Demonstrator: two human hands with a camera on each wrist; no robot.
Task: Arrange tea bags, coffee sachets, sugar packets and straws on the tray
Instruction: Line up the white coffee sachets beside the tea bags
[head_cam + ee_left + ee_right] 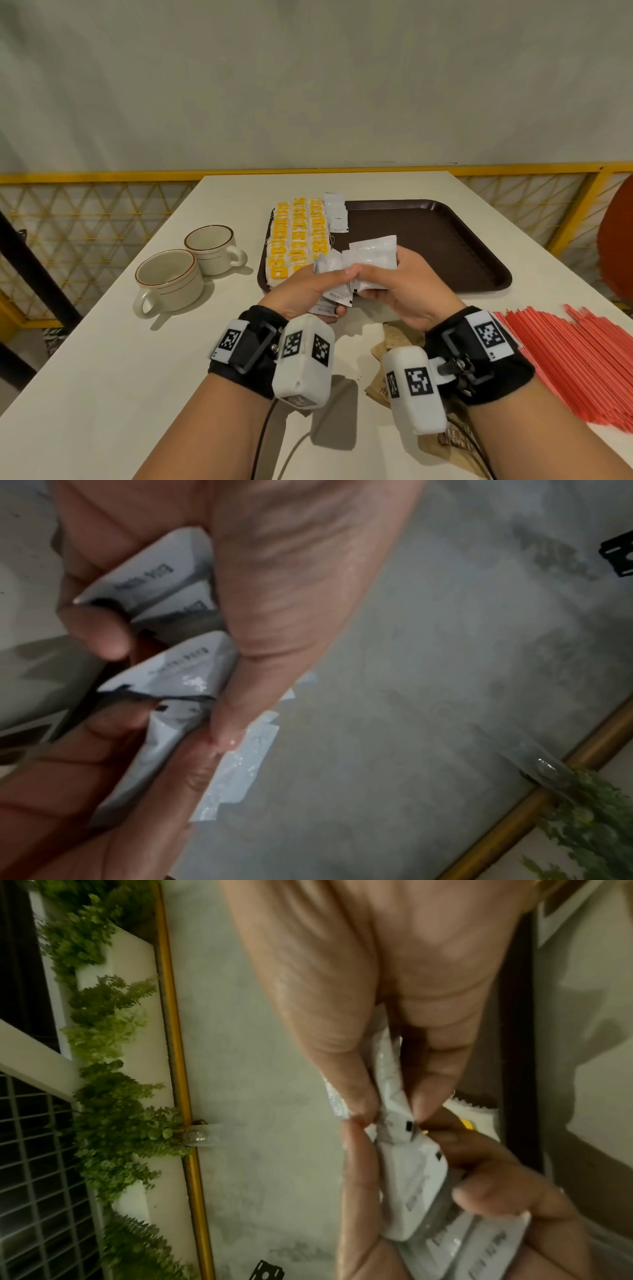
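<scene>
The brown tray (pixel 445 246) lies on the pale table (pixel 137 359); rows of yellow-labelled tea bags (pixel 298 236) fill its left end, with a few white sachets (pixel 337 214) just beside them; the rest of the tray is bare; the left hand (pixel 305 291) and right hand (pixel 394 284) meet above the tray's near edge, each grasping white coffee sachets (pixel 371 257) from one shared bundle; two cups (pixel 191 270) stand left of the tray; red straws (pixel 565 359) lie on the table at right, brown packets (pixel 394 342) beneath the wrists; a yellow mesh railing (pixel 85 222) backs the table
</scene>
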